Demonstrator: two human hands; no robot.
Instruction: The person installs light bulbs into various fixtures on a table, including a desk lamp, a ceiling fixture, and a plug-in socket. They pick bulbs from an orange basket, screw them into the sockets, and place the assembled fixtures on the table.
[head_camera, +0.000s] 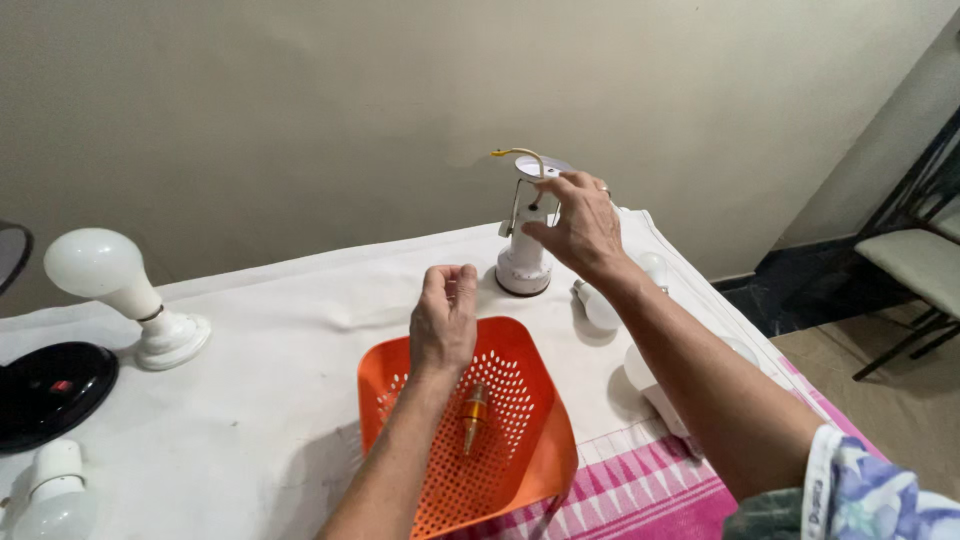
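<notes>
Gripping 1 lamp base (523, 255), right hand (578, 228)

Right hand (578, 228) grips upright white lamp holder (524, 245); left hand (444, 318) curled above orange basket (520, 440).

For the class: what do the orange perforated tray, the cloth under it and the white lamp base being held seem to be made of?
Orange tray: probably moulded plastic, smooth, slightly glossy, evenly punched holes.
Cloth: woven fabric, matte, creased, with a pink striped border.
Lamp base, held by the right hand: likely glossy plastic or ceramic; the sheen leaves it open.
</notes>
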